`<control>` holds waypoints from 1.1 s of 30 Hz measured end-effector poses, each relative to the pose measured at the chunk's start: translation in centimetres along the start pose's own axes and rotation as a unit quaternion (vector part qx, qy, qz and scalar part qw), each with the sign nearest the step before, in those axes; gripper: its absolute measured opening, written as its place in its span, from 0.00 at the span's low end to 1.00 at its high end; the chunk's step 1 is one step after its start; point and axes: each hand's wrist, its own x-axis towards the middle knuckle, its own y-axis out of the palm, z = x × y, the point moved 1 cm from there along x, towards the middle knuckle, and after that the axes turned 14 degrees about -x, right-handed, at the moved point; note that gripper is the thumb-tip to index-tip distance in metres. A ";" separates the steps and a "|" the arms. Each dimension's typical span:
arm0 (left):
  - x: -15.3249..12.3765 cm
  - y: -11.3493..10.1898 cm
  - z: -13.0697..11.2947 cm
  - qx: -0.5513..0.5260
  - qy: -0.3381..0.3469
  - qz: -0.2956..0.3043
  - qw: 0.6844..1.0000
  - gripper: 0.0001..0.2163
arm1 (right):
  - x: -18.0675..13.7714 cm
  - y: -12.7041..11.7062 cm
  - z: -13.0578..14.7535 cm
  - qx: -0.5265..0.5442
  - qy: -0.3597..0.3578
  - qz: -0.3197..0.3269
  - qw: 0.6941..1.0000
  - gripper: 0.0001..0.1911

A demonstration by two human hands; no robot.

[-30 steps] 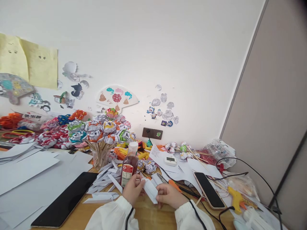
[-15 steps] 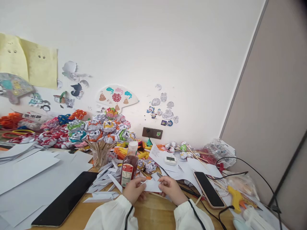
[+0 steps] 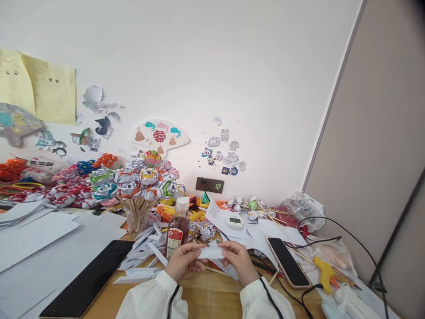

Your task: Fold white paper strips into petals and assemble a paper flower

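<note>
A small white piece of paper (image 3: 211, 253) is stretched level between my two hands, just above the wooden table (image 3: 212, 292). My left hand (image 3: 185, 261) pinches its left end, thumb on top and fingers curled beneath. At the right end, my right hand (image 3: 237, 260) grips it between thumb and fingertips. Right behind my left hand stands a bottle with a white cap and red label (image 3: 176, 230). Folded white paper strips (image 3: 146, 252) lie heaped to the left of it.
A black tablet (image 3: 89, 279) and large white sheets (image 3: 43, 248) cover the left side. Paper flowers on sticks (image 3: 137, 212) stand in a cup behind. To the right are a phone (image 3: 288, 262), a yellow glue gun (image 3: 325, 274), loose cables and a white timer (image 3: 235, 222).
The paper between my hands now looks narrower, its lower edge turned up. Both hands keep their pinch with slightly shifted fingers. The view has moved a little.
</note>
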 end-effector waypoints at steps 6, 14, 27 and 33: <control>-0.4 0.4 -0.3 0.037 -0.015 0.003 0.999 0.17 | -0.1 0.2 0.2 -0.046 -0.037 -0.008 0.998 0.10; 0.4 0.0 0.5 0.132 -0.036 -0.052 0.989 0.21 | -0.3 0.3 0.2 -0.139 -0.066 -0.015 0.988 0.07; 0.9 -0.4 1.5 0.178 0.010 -0.048 0.983 0.19 | -0.6 0.8 0.2 -0.237 -0.064 0.043 0.968 0.14; 0.9 -0.5 1.6 0.186 0.029 -0.035 0.981 0.19 | -0.4 0.8 -0.4 -0.215 -0.039 0.058 0.974 0.15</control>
